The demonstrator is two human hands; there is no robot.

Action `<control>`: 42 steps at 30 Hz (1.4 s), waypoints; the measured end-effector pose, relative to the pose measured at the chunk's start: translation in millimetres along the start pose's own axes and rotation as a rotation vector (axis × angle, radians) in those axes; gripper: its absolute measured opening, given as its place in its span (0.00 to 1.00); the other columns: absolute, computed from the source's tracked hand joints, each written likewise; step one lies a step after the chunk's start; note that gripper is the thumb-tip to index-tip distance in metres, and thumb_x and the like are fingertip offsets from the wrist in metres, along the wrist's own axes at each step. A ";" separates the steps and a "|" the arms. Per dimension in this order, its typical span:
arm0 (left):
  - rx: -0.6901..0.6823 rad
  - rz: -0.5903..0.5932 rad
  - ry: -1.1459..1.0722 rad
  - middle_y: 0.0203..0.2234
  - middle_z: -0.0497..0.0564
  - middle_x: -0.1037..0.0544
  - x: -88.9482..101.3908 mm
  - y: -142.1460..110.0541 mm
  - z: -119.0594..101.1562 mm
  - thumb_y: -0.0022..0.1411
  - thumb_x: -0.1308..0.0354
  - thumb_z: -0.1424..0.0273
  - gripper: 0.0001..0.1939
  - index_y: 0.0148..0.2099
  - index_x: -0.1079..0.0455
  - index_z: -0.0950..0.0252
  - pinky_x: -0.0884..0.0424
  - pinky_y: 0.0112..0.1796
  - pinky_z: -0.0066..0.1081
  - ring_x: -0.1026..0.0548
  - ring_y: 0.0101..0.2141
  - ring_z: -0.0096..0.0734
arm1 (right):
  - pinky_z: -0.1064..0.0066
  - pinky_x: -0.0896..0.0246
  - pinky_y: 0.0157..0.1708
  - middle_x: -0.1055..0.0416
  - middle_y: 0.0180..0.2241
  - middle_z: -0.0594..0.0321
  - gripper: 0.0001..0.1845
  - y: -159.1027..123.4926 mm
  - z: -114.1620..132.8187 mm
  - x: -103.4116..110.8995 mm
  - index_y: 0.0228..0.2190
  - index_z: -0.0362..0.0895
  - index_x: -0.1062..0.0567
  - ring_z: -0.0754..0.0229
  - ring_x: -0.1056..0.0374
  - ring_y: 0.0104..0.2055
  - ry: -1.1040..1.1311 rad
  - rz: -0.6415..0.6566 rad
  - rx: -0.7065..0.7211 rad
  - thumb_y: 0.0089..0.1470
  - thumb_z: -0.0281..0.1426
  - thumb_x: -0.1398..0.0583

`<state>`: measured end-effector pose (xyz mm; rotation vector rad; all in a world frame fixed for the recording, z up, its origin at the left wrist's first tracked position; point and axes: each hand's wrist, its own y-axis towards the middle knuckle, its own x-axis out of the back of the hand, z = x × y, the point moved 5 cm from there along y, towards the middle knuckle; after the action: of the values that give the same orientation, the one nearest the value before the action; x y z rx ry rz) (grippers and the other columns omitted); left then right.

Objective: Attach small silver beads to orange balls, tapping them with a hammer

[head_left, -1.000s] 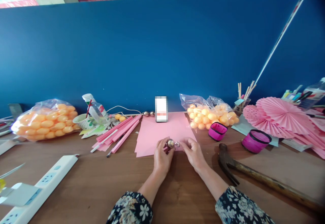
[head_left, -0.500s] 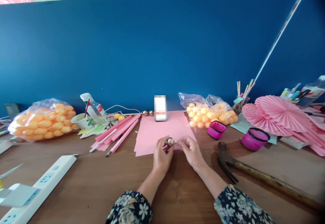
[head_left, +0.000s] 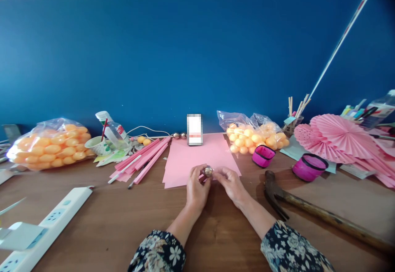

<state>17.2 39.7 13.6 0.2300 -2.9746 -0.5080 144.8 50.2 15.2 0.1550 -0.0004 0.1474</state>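
Note:
My left hand [head_left: 198, 187] is closed around a shiny silver-gold metal ball [head_left: 208, 171], its fingers and thumb curled about the sides. My right hand [head_left: 230, 182] pinches against the ball's right side, thumb and fingertips together. A small silvery piece shows in the earlier views between these fingertips; now it is mostly hidden by the fingers and the ball. Both hands are over the near edge of pink paper sheets [head_left: 202, 156]. Two similar metal balls [head_left: 180, 136] sit at the back edge of the paper, left of an upright phone [head_left: 195, 130] with a blurred screen.
Bags of orange balls [head_left: 51, 146] stand at left and right. A claw hammer [head_left: 324, 214] lies right of my right arm, below two magenta wristbands [head_left: 309, 168]. Pink paper strips [head_left: 142, 159], pink paper fans [head_left: 342, 140] and a white power strip [head_left: 52, 226] are also on the table.
My right fingertips have moved left with the small silvery piece, closing the gap to the ball. My left hand keeps its hold on the ball. The camera view has shifted slightly.

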 end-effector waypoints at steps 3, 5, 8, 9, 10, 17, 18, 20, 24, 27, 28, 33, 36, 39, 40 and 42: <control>-0.005 -0.002 -0.013 0.41 0.52 0.35 -0.5 0.1 0.7 0.49 0.46 0.80 0.17 0.43 0.34 0.62 0.27 0.39 0.31 0.29 0.39 0.30 | 0.67 0.40 0.40 0.28 0.30 0.60 0.15 0.1 0.2 0.3 0.29 0.41 0.27 0.58 0.33 0.35 -0.010 0.010 -0.006 0.48 0.41 0.41; -0.010 -0.003 -0.017 0.41 0.52 0.35 -0.8 0.0 2.0 0.49 0.46 0.80 0.17 0.43 0.34 0.62 0.27 0.39 0.32 0.29 0.39 0.30 | 0.66 0.41 0.40 0.28 0.30 0.60 0.16 0.2 0.3 -0.2 0.29 0.41 0.27 0.58 0.33 0.35 -0.005 0.020 -0.012 0.47 0.43 0.42; -0.019 -0.002 -0.010 0.41 0.52 0.35 -0.7 -0.4 3.3 0.49 0.46 0.80 0.17 0.43 0.34 0.62 0.27 0.39 0.32 0.29 0.39 0.30 | 0.66 0.41 0.40 0.28 0.30 0.59 0.17 0.4 0.2 -1.2 0.29 0.40 0.27 0.58 0.33 0.35 0.007 0.031 -0.021 0.47 0.43 0.41; -0.022 -0.002 -0.005 0.41 0.52 0.35 -0.5 -0.4 3.2 0.49 0.46 0.80 0.17 0.43 0.34 0.62 0.27 0.39 0.32 0.29 0.39 0.30 | 0.66 0.41 0.41 0.27 0.30 0.59 0.17 0.5 0.2 -1.4 0.28 0.40 0.27 0.58 0.33 0.35 0.008 0.031 -0.023 0.47 0.43 0.41; -0.024 -0.002 0.000 0.41 0.52 0.35 -0.3 -0.4 2.9 0.49 0.46 0.80 0.17 0.43 0.34 0.62 0.27 0.39 0.32 0.29 0.39 0.30 | 0.66 0.41 0.41 0.27 0.30 0.59 0.16 0.5 0.4 -1.4 0.28 0.40 0.27 0.58 0.33 0.35 0.007 0.028 -0.025 0.47 0.42 0.41; -0.028 0.010 0.047 0.41 0.52 0.34 0.8 -0.4 -1.5 0.50 0.47 0.81 0.17 0.43 0.34 0.62 0.28 0.39 0.31 0.29 0.39 0.29 | 0.67 0.41 0.40 0.27 0.30 0.59 0.16 0.4 2.6 -2.3 0.28 0.40 0.27 0.58 0.34 0.35 0.011 0.042 -0.033 0.47 0.42 0.41; -0.027 0.010 0.050 0.41 0.52 0.34 0.9 -0.5 -1.6 0.50 0.47 0.81 0.18 0.43 0.34 0.62 0.28 0.39 0.31 0.29 0.39 0.29 | 0.67 0.41 0.40 0.27 0.30 0.60 0.16 0.4 2.5 -2.2 0.28 0.40 0.27 0.58 0.34 0.35 0.007 0.043 -0.032 0.47 0.42 0.41; -0.026 0.010 0.056 0.41 0.52 0.34 0.8 -0.8 -1.5 0.50 0.47 0.81 0.18 0.43 0.34 0.62 0.28 0.39 0.30 0.29 0.39 0.29 | 0.67 0.41 0.40 0.27 0.30 0.59 0.17 0.4 2.0 -1.8 0.28 0.40 0.26 0.58 0.34 0.35 -0.004 0.042 -0.033 0.47 0.42 0.42; -0.023 0.009 0.058 0.41 0.52 0.34 0.7 -1.2 -1.3 0.50 0.48 0.81 0.17 0.43 0.34 0.62 0.28 0.39 0.31 0.29 0.39 0.29 | 0.67 0.42 0.41 0.27 0.31 0.59 0.18 0.1 1.9 -2.3 0.29 0.40 0.26 0.58 0.34 0.36 -0.021 0.048 -0.039 0.47 0.43 0.42; -0.030 0.008 0.057 0.41 0.52 0.34 0.9 -1.6 -2.3 0.49 0.48 0.82 0.18 0.43 0.34 0.62 0.28 0.39 0.31 0.30 0.39 0.29 | 0.67 0.42 0.41 0.27 0.31 0.59 0.19 0.0 3.6 -2.9 0.28 0.40 0.26 0.57 0.34 0.36 -0.022 0.049 -0.047 0.46 0.44 0.41; -0.034 0.011 0.058 0.41 0.52 0.34 0.9 -1.7 -2.7 0.49 0.48 0.82 0.18 0.43 0.34 0.62 0.28 0.39 0.31 0.30 0.39 0.29 | 0.66 0.42 0.41 0.27 0.30 0.59 0.19 0.0 4.4 -3.2 0.28 0.40 0.25 0.57 0.34 0.36 -0.023 0.049 -0.052 0.46 0.44 0.41; -0.044 0.020 0.061 0.40 0.51 0.34 0.3 -2.2 -2.8 0.49 0.49 0.83 0.18 0.42 0.34 0.62 0.28 0.39 0.30 0.30 0.39 0.29 | 0.67 0.42 0.40 0.27 0.30 0.58 0.19 -0.9 8.7 -5.0 0.28 0.40 0.25 0.57 0.34 0.36 -0.022 0.068 -0.072 0.45 0.45 0.41; -0.050 0.020 0.062 0.41 0.51 0.34 0.4 -2.4 -3.8 0.50 0.49 0.82 0.18 0.42 0.34 0.62 0.28 0.39 0.30 0.30 0.39 0.28 | 0.69 0.42 0.39 0.27 0.30 0.59 0.19 -1.4 9.7 -4.8 0.28 0.40 0.25 0.58 0.34 0.35 -0.014 0.085 -0.077 0.46 0.44 0.41; -0.055 0.019 0.056 0.40 0.52 0.34 0.4 -2.6 -4.5 0.50 0.48 0.82 0.17 0.42 0.34 0.62 0.28 0.39 0.30 0.30 0.39 0.29 | 0.71 0.42 0.34 0.28 0.29 0.61 0.18 -1.0 7.6 -2.5 0.28 0.40 0.26 0.60 0.35 0.32 -0.042 0.087 -0.094 0.47 0.44 0.42; -0.055 0.014 0.051 0.40 0.52 0.34 0.6 -2.5 -3.8 0.49 0.48 0.82 0.17 0.42 0.33 0.62 0.28 0.39 0.30 0.30 0.39 0.29 | 0.71 0.43 0.32 0.28 0.28 0.61 0.18 -0.8 6.7 -1.8 0.28 0.40 0.26 0.61 0.36 0.31 -0.049 0.087 -0.099 0.47 0.43 0.42; -0.040 0.000 0.035 0.40 0.52 0.33 1.0 -1.6 -0.2 0.49 0.47 0.81 0.17 0.42 0.33 0.62 0.28 0.39 0.31 0.30 0.39 0.30 | 0.73 0.44 0.29 0.29 0.26 0.63 0.17 -0.5 4.9 -0.7 0.28 0.40 0.27 0.63 0.37 0.28 -0.048 0.076 -0.098 0.47 0.42 0.42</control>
<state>16.4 38.0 13.4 0.2321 -2.9273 -0.5564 144.3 48.8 20.0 0.0609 -0.0610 0.2194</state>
